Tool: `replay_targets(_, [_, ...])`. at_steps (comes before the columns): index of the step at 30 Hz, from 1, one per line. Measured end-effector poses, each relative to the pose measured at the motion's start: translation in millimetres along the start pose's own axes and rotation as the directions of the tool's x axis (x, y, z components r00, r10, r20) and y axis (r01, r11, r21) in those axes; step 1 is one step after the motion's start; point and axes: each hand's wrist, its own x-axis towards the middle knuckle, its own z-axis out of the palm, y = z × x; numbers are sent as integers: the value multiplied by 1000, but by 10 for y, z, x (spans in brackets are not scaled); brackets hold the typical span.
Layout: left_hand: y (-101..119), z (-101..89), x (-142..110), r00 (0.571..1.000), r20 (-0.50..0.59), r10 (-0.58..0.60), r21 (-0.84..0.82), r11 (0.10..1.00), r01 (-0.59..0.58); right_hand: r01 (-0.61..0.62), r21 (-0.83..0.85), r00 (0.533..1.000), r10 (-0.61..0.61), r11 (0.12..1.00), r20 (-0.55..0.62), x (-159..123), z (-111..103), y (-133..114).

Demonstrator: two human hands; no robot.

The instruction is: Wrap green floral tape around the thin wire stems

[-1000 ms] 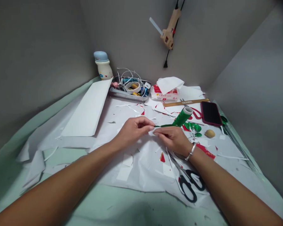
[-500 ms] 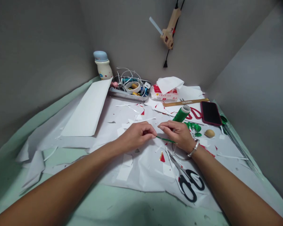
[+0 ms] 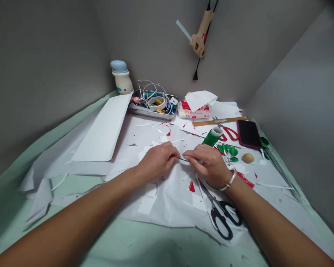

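Pinching green strip (image 3: 184, 159) — left hand (image 3: 158, 160), right hand (image 3: 208, 165)

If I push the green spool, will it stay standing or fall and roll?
The green spool stands on end, tall for its width, so a side push would probably tip it. Once down, its round body would likely roll, though the wrinkled paper may slow it.

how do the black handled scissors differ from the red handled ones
The black-handled scissors lie in the foreground just below the right hand, while the red-handled scissors lie farther back beside the phone. The black pair's blades point up toward the hands; the red pair's point away, toward the back. The black pair looks larger, though it is nearer the camera. Both lie flat, with two finger loops, on white paper.
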Motion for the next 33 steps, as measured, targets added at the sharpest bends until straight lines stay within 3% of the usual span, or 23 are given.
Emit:
replay_targets(3, [57,-14,-4,994,103,47,-129,991,-33,-135,148,988,145,980,-58,16,-26,75])
replay_targets(6, [96,-57,10,992,118,-44,-340,937,82,-234,270,967,253,934,-38,16,-3,136])
replay_targets(8, [95,-83,25,985,112,-133,-472,865,170,-237,285,969,248,929,-4,7,34,141])
replay_targets(11, [72,-97,43,969,47,-243,-545,807,229,-130,223,991,119,966,62,-11,97,81])
replay_targets(14, [41,-76,44,956,-89,-281,-404,887,223,12,79,991,-22,997,134,-24,121,-10])
replay_targets(16, [20,-50,37,963,-150,-226,-233,954,187,79,11,989,-79,997,128,-26,103,-47])
replay_targets(19, [-3,-12,21,990,-104,-96,-39,995,93,80,1,995,-80,997,55,-16,42,-44])
replay_targets(22, [-8,5,10,1000,-4,0,-8,1000,0,-36,86,999,39,996,-30,2,-14,9])
replay_targets(25, [-7,3,7,1000,24,17,-18,1000,-17,-113,174,991,124,978,-54,20,-35,58])
replay_targets(29, [-16,-5,5,999,-20,-42,13,999,42,-122,176,992,125,977,-10,29,-26,50])
replay_targets(33, [-26,-6,-5,992,-86,-98,74,992,104,-48,115,998,44,992,34,12,-5,-13])
